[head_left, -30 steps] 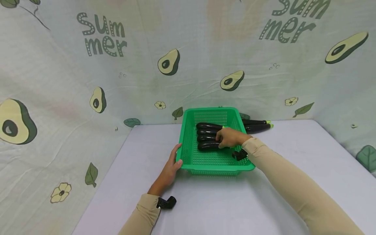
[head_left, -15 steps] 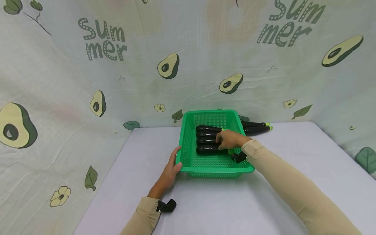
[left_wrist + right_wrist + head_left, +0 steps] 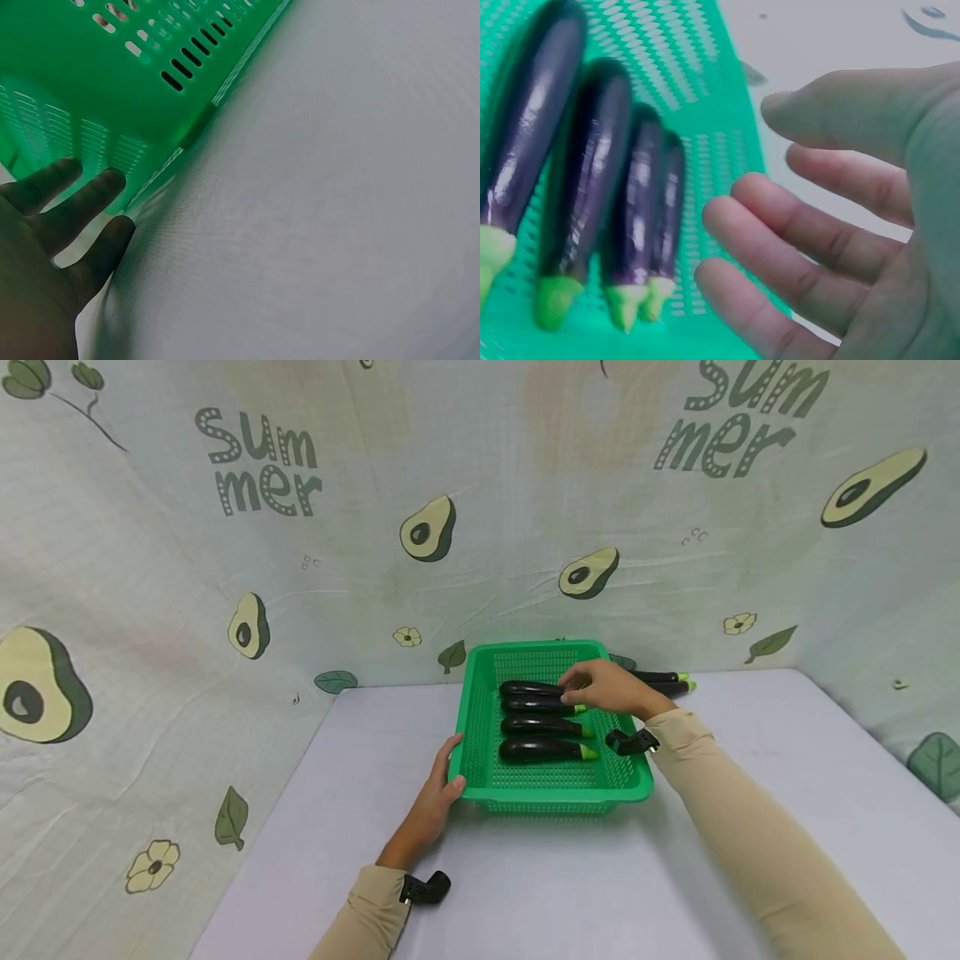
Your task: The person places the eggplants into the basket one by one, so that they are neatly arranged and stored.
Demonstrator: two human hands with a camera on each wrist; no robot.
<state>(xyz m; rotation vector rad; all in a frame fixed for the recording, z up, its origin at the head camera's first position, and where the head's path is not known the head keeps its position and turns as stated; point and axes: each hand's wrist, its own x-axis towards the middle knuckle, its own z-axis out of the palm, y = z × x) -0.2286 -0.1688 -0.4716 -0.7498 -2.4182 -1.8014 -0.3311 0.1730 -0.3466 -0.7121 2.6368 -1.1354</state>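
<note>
A green plastic basket point(image 3: 480, 777) holds several dark purple eggplants point(image 3: 542, 749) with light green stem ends, lying side by side. At the basket's left front edge is my left hand point(image 3: 431, 802), its extended fingers touching the outer wall; in the left wrist view these fingers point(image 3: 82, 202) are spread and fairly straight. My right hand point(image 3: 611, 687) hovers over the basket's right rear side, beside the farther eggplants and partly hiding their stem ends. The right wrist view shows the right hand's fingers point(image 3: 802, 247) loosely bent, apart from the eggplants, holding nothing.
More eggplants point(image 3: 671, 687) lie on the white table point(image 3: 540, 885) behind and right of the basket, partly hidden by my right hand and forearm. An avocado-printed cloth point(image 3: 510, 485) hangs behind the table. Black wrist cameras point(image 3: 426, 887) sit on both wrists.
My right hand has let go of the nearer eggplants and moved up, back and slightly right. Their stem ends now show, and the front ones lie more spaced. My left hand stays put.
</note>
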